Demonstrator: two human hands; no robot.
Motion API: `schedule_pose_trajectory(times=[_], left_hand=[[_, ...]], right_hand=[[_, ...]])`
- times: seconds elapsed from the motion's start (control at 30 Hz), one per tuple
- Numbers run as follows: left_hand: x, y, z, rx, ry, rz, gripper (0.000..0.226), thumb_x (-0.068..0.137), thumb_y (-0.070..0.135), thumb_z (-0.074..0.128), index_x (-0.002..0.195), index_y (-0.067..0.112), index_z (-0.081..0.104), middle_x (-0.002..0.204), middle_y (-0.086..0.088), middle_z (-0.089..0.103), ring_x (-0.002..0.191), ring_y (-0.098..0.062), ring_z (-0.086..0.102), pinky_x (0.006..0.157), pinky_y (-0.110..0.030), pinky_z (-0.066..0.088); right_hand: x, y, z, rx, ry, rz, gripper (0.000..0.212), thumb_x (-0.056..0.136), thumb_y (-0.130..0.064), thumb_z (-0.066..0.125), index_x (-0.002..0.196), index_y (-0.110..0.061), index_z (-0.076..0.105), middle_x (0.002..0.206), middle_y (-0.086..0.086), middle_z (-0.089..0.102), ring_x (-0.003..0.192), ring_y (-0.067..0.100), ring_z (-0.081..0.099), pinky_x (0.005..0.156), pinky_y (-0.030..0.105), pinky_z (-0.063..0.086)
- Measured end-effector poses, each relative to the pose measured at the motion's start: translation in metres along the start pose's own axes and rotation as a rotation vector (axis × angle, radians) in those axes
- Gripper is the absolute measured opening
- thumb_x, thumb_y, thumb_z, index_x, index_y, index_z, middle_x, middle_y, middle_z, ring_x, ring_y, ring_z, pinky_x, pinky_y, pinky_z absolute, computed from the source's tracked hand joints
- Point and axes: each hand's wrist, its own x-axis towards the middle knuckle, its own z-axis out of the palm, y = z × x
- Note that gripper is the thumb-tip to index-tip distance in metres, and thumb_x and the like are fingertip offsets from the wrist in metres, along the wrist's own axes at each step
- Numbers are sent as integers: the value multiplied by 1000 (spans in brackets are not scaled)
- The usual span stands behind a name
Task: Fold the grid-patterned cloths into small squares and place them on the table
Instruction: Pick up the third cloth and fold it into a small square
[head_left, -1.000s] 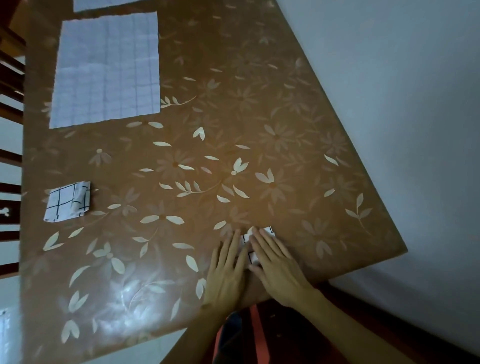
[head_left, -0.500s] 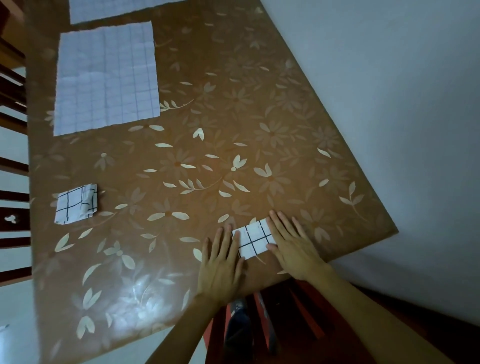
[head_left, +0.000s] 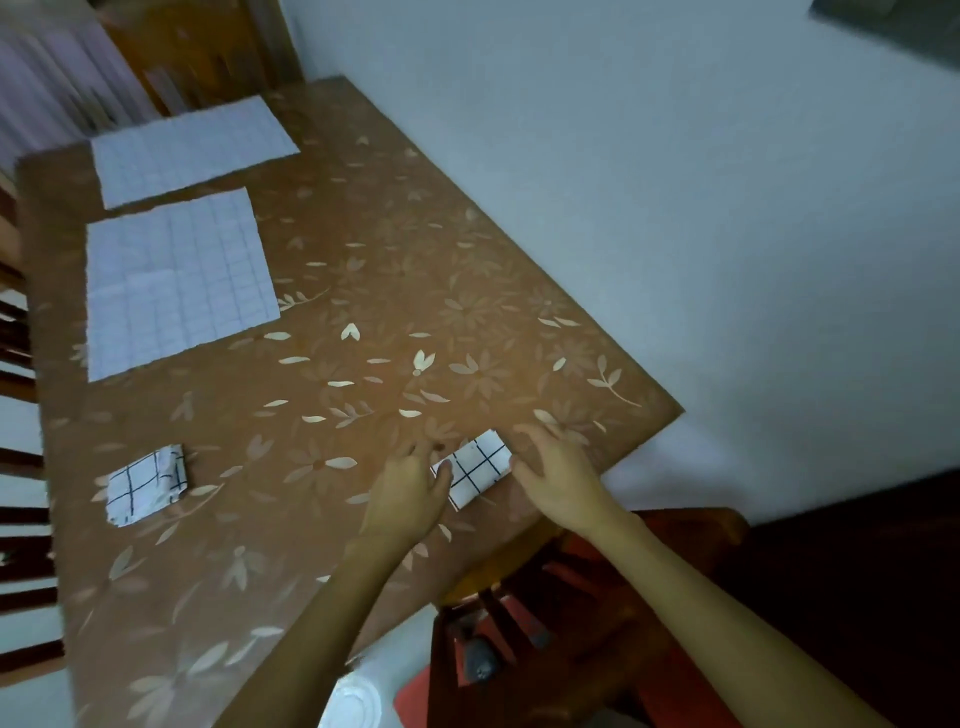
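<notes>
A small folded grid-patterned cloth (head_left: 475, 467) lies near the table's near right edge, between my two hands. My left hand (head_left: 410, 493) rests at its left side with the thumb touching its edge. At its right side my right hand (head_left: 558, 467) hovers with fingers spread, holding nothing. Another folded cloth (head_left: 145, 484) sits on the left of the table. Two unfolded grid cloths lie flat at the far left, one (head_left: 174, 283) nearer and one (head_left: 189, 148) behind it.
The brown table (head_left: 363, 291) has a floral-patterned cover. A white wall (head_left: 701, 208) runs along its right edge. A wooden chair (head_left: 587, 613) with a red seat stands below my arms. Chair slats (head_left: 21, 514) show at the left edge.
My hands have lifted off the small folded cloth and moved apart to its sides, leaving it uncovered. The view has swung so more of the far table shows.
</notes>
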Motion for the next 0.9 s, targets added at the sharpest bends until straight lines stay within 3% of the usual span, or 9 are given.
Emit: schedule_pose_trajectory(times=[0.13,0.2,0.27,0.47,0.6,0.9], left_hand=[[-15,18,-22,-33,21,67,32,97,23,55,127,13,62,125,-5,64,116,-25,59,86,-34,47],[-22,28,-34,-40,42,103,32,97,22,55,125,12,63,123,-8,66,115,-26,60,89,-34,47],[-32,37,-44,-67,76,123,30,97,22,54,124,13,64,122,-8,68,112,-26,63,89,-35,48],[-94,58,-78,-115,169,194,29,98,21,57,125,14,65,123,-5,68,112,-21,64,88,-28,44],[-151,62,-108,-157,255,199,28,98,20,58,125,14,65,121,-3,70,105,-16,64,87,-25,45],[-256,33,-181,-64,345,193,30,99,29,58,125,15,64,121,-7,70,107,-22,66,93,-41,55]], right_hand=[[-28,-20,-27,59,87,14,44,97,-24,60,139,-15,52,139,2,55,132,18,49,102,21,35],[-41,-29,-38,103,127,13,45,95,-27,61,139,-18,53,136,1,58,129,17,52,104,27,41],[-54,-39,-47,142,154,18,46,95,-28,60,139,-19,52,137,1,58,130,16,53,108,36,44],[-116,-82,-65,215,197,-48,48,97,-28,60,143,-21,46,141,-4,55,132,9,49,111,31,41],[-171,-111,-69,241,278,-92,49,96,-31,60,142,-24,46,140,-6,56,131,11,52,111,39,43],[-265,-199,-63,200,335,-234,45,97,-33,59,140,-23,50,140,-7,55,130,10,51,112,37,41]])
